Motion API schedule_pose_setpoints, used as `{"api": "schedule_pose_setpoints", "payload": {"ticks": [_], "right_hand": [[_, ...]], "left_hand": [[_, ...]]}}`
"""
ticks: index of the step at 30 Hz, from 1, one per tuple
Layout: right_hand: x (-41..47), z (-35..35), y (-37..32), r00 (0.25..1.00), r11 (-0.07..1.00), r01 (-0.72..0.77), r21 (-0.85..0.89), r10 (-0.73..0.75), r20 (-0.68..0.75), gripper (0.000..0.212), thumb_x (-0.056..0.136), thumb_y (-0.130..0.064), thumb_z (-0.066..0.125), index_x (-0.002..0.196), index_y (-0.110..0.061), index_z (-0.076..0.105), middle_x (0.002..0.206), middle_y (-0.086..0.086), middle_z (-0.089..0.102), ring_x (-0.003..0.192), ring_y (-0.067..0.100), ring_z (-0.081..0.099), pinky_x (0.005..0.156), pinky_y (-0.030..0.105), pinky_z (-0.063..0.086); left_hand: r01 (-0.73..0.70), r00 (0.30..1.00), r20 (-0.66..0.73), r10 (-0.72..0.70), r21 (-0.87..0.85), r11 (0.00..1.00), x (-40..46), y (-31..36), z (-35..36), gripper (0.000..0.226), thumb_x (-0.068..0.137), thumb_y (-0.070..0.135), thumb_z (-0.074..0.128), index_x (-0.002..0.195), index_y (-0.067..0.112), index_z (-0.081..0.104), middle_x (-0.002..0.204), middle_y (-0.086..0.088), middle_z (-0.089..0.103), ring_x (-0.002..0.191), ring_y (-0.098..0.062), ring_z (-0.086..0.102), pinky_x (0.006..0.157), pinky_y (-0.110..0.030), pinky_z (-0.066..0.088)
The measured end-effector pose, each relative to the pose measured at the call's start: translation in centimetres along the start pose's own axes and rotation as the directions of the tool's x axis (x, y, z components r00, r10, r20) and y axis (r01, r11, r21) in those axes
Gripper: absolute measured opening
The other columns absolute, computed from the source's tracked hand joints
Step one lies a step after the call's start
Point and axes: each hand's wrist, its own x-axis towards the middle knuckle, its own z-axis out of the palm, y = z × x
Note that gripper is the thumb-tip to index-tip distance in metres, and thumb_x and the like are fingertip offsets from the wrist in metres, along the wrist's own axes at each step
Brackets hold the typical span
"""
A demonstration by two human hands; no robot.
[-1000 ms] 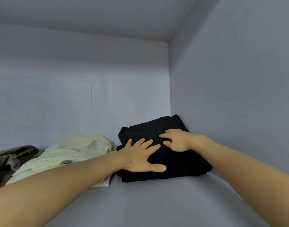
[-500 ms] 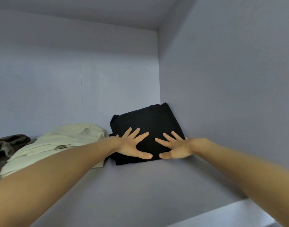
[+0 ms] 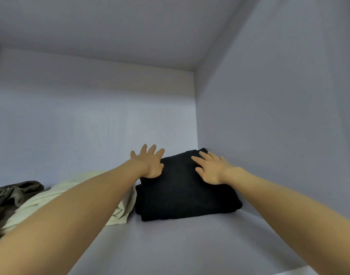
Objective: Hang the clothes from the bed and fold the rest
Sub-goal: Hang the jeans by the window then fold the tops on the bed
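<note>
A folded black garment [image 3: 182, 193] lies on a pale shelf [image 3: 170, 245], tucked into the right back corner. My left hand [image 3: 149, 162] is at the garment's back left edge, fingers straight and spread, the palm touching the cloth. On top of the garment near its back right rests my right hand [image 3: 211, 168], flat with fingers straight. Neither hand grips the cloth.
A folded cream garment [image 3: 118, 212] lies just left of the black one, partly behind my left forearm. A crumpled grey-brown garment [image 3: 9, 197] sits at the far left. Walls close the shelf at the back [image 3: 90, 126] and right [image 3: 279, 126].
Both hands have slid from the black garment's front edge to its back part. The garment now sits deeper in the corner, and the view has tilted.
</note>
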Motion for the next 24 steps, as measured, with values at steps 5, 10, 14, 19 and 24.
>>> {"api": "schedule_pose_setpoints", "payload": {"ticks": [5,10,14,19,24], "right_hand": [[5.1,1.2,0.4,1.000,0.999,0.017,-0.043,-0.018,-0.024,0.054,0.101,-0.037,0.021,0.150,-0.027,0.001,0.158,0.004,-0.007,0.144,0.028,-0.011,0.116,0.049,-0.002],[10.9,2.4,0.8,0.999,0.994,0.030,-0.101,-0.032,-0.022,0.056,0.100,-0.045,0.016,0.149,-0.029,-0.007,0.156,0.005,-0.016,0.142,0.030,-0.018,0.116,0.048,-0.007],[13.8,4.9,1.2,0.997,0.996,-0.018,-0.089,0.025,0.073,0.057,0.098,-0.052,0.009,0.148,-0.032,-0.008,0.157,0.006,-0.011,0.143,0.033,-0.011,0.114,0.049,-0.009],[13.2,8.1,0.7,0.932,0.999,-0.024,-0.040,0.036,0.360,0.056,0.096,-0.054,0.006,0.148,-0.034,-0.004,0.158,0.007,-0.001,0.145,0.030,-0.001,0.116,0.048,-0.003],[12.2,4.8,-0.3,0.990,0.999,-0.002,0.050,-0.005,0.142,0.052,0.098,-0.049,0.008,0.147,-0.037,-0.004,0.157,0.000,-0.015,0.144,0.028,-0.014,0.114,0.053,-0.005]], "left_hand": [[0.002,1.000,-0.027,-0.003,-0.030,1.000,4.2,1.4,1.8,0.063,0.100,0.037,0.029,0.148,0.025,-0.009,0.157,-0.002,-0.014,0.143,-0.028,-0.015,0.113,-0.054,-0.001],[0.044,0.999,0.027,-0.042,-0.112,0.993,9.4,1.5,4.0,0.062,0.099,0.048,0.018,0.147,0.025,-0.014,0.156,0.001,-0.017,0.142,-0.025,-0.019,0.113,-0.054,-0.005],[0.025,0.997,0.077,-0.012,-0.169,0.985,11.5,1.0,7.1,0.061,0.098,0.052,0.014,0.148,0.027,-0.010,0.157,0.001,-0.011,0.143,-0.023,-0.015,0.114,-0.052,-0.004],[-0.006,0.965,0.259,0.032,-0.101,0.995,10.8,1.3,9.4,0.058,0.097,0.053,0.010,0.149,0.030,0.001,0.158,0.001,-0.005,0.144,-0.022,-0.011,0.112,-0.053,-0.007],[0.051,0.994,-0.100,-0.046,0.044,0.998,10.0,-0.2,4.9,0.053,0.098,0.050,0.007,0.145,0.038,-0.013,0.156,0.001,-0.018,0.141,-0.025,-0.023,0.108,-0.057,-0.015]]}}
